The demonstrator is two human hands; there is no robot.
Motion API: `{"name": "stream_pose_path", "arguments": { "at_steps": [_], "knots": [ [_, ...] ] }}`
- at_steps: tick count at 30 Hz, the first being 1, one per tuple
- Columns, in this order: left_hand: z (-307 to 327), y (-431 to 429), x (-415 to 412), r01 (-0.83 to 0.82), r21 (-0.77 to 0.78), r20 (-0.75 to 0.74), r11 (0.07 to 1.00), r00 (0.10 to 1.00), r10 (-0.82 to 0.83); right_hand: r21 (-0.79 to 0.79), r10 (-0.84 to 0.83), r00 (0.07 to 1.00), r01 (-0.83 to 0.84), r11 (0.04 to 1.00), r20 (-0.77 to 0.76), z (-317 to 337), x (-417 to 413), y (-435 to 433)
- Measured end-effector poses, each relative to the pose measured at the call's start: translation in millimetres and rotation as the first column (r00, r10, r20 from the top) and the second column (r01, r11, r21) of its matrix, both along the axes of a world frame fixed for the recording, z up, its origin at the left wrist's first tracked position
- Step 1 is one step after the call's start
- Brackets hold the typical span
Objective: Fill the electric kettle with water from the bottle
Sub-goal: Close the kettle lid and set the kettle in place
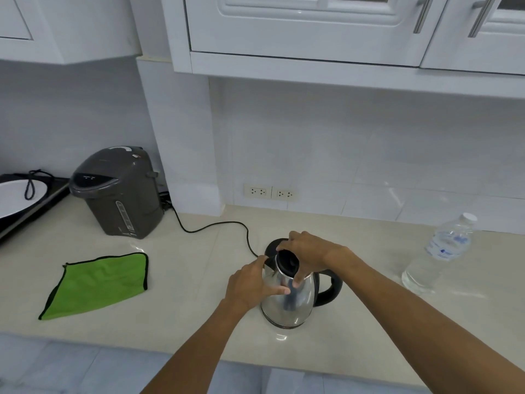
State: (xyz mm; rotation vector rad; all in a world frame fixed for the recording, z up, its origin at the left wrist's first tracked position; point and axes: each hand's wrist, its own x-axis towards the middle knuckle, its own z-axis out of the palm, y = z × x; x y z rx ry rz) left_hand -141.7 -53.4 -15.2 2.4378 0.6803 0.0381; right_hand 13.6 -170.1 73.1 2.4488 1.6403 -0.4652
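Head view: nearest me, my left hand (250,282) is wrapped against the left flank of the steel electric kettle (287,302), thumb and fingers pressed on the metal to steady it. My right hand (305,253) comes in from about four o'clock and arches over the top, fingertips curled around the rim of the black lid (287,263), thumb on the near edge. The lid still looks seated, so I judge I am only starting to work it off; no water has gone in yet. The kettle stands on the pale counter (184,317), seemingly off its black base (272,245), which peeks out just behind it at twelve o'clock. The handle points to three o'clock.

The risks as I see them: if the lid lets go suddenly, the light, empty kettle could tip or skid, since my left hand holds only one side. Its polished wall looks slippery.

Farther out at two o'clock, well apart from the kettle, the water bottle (443,254) stands upright with its cap on; it still needs opening. At nine o'clock lies a green cloth (102,282), handy for spills. Beyond it, at ten o'clock, sits a grey hot-water dispenser (119,191). A black cord (216,224) runs towards the base.
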Motion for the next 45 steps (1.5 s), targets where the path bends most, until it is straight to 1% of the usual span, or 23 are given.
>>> {"name": "stream_pose_path", "arguments": {
  "at_steps": [3,10,15,18,20,22,24,26,29,31,34,38,42,45],
  "knots": [
    [-1,0,0,-0.002,0.002,0.000,1.000,1.000,0.003,0.004,-0.005,1.000,0.005,1.000,-0.005,0,0,2],
    [0,-1,0,-0.001,-0.007,0.003,1.000,1.000,0.001,-0.043,-0.002,1.000,0.003,0.999,0.018,2,0,6],
    [1,-1,0,0.006,-0.015,-0.002,1.000,1.000,-0.006,-0.030,-0.003,1.000,0.004,1.000,0.012,0,1,5],
    [2,-1,0,0.008,-0.012,0.000,1.000,1.000,-0.008,0.031,-0.028,0.999,0.029,0.999,-0.040,-3,3,-3],
    [1,-1,1,0.006,-0.024,0.009,1.000,1.000,-0.006,0.130,-0.084,0.988,0.101,0.986,-0.128,-5,8,-18],
    [-1,-2,0,0.001,-0.058,0.029,0.998,1.000,0.001,0.226,-0.175,0.964,0.220,0.949,-0.202,-9,18,-39],
    [-3,-2,-3,-0.010,-0.117,0.063,0.993,0.998,0.018,0.271,-0.292,0.908,0.375,0.887,-0.300,-16,27,-65],
    [-6,-3,-4,-0.023,-0.191,0.102,0.981,0.994,0.043,0.278,-0.378,0.834,0.504,0.818,-0.401,-27,32,-90],
    [-9,-2,-4,-0.027,-0.276,0.145,0.961,0.987,0.069,0.244,-0.449,0.747,0.612,0.752,-0.491,-49,33,-119],
    [-11,-2,-3,-0.024,-0.313,0.165,0.949,0.983,0.079,0.236,-0.462,0.715,0.644,0.728,-0.525,-64,31,-130],
    [-15,-3,-3,-0.013,-0.375,0.193,0.927,0.977,0.092,0.300,-0.463,0.712,0.667,0.682,-0.528,-80,27,-138],
    [-19,-7,-5,-0.012,-0.466,0.228,0.885,0.964,0.133,0.363,-0.459,0.680,0.711,0.602,-0.572,-87,19,-139],
    [-24,-10,-5,-0.034,-0.551,0.243,0.834,0.949,0.200,0.405,-0.470,0.680,0.722,0.561,-0.562,-95,16,-139],
    [-28,-12,-6,-0.034,-0.613,0.261,0.790,0.934,0.243,0.440,-0.483,0.701,0.709,0.552,-0.524,-100,14,-138]
  ]
}}
